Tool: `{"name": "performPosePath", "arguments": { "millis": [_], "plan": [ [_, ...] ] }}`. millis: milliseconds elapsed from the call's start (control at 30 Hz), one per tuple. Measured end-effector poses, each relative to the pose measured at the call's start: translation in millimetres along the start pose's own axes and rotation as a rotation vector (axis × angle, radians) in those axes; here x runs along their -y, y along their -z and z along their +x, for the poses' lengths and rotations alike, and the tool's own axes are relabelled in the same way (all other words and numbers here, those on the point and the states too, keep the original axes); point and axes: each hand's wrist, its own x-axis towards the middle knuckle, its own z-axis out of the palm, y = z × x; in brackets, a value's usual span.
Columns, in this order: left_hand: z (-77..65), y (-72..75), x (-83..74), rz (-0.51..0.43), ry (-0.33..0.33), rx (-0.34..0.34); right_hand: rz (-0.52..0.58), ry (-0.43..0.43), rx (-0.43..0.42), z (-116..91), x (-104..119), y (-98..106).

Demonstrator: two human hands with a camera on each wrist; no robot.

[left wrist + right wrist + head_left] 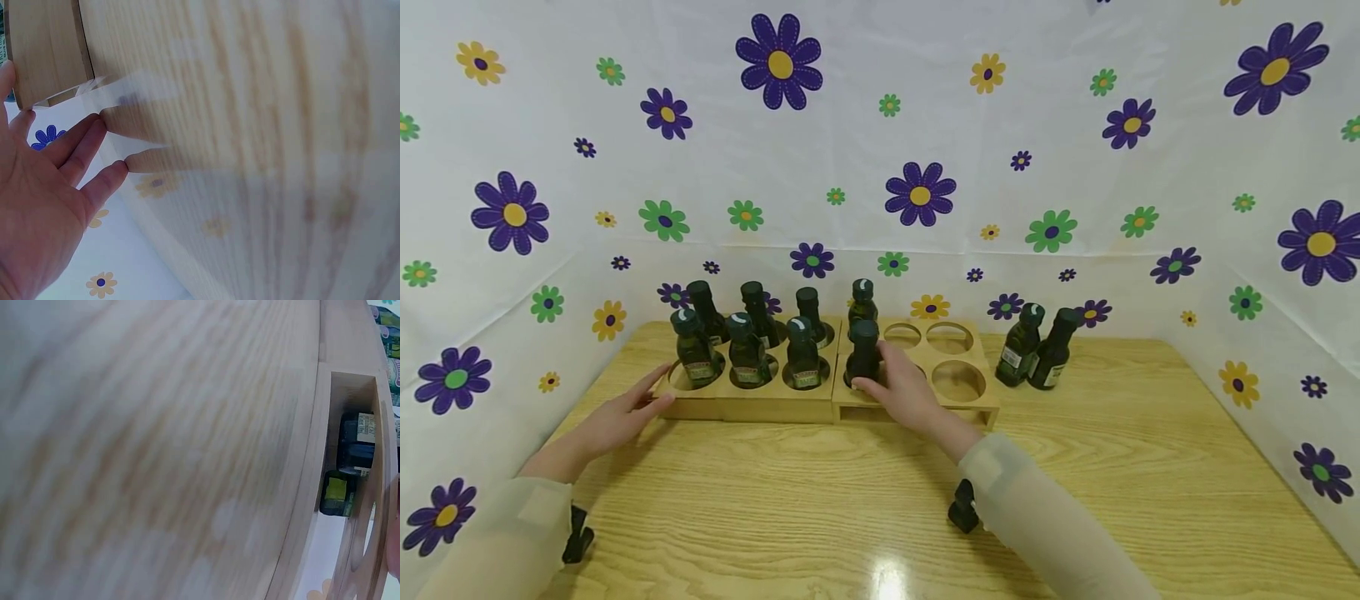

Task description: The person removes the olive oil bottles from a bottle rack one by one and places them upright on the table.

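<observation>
My right hand [910,387] grips a small dark glass bottle [863,354] between thumb and fingers. This bottle stands upright in the front left hole of the right wooden rack [925,354]. Through the rack's open front, the right wrist view shows the lower part of a dark bottle [356,444] and another behind it. My left hand [621,417] is at the left end of the left wooden rack [760,408]. Its fingers [75,150] are loosely extended, with thumb and index finger by the rack's edge. Several bottles [748,358] fill the left rack's holes in two rows.
Another bottle [863,302] stands in the right rack's back row. Right of the racks, two dark bottles, one with a handle [1021,346] and one plain-necked [1054,350], stand on the wooden table [820,508]. A white flowered cloth [850,142] surrounds the table.
</observation>
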Motion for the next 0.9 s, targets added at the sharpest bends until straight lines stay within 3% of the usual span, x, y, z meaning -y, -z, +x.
{"name": "performPosePath", "arguments": {
  "millis": [500, 900],
  "plan": [
    [-1.8, 1.0, -2.6, 0.002, -0.008, 0.002, 0.15, 0.017, -0.124, -3.6, 6.2, 13.4],
    [-2.5, 1.4, -3.1, 0.01, -0.014, -0.004, 0.165, -0.001, -0.172, -17.2, 10.4, 39.1]
  ]
}}
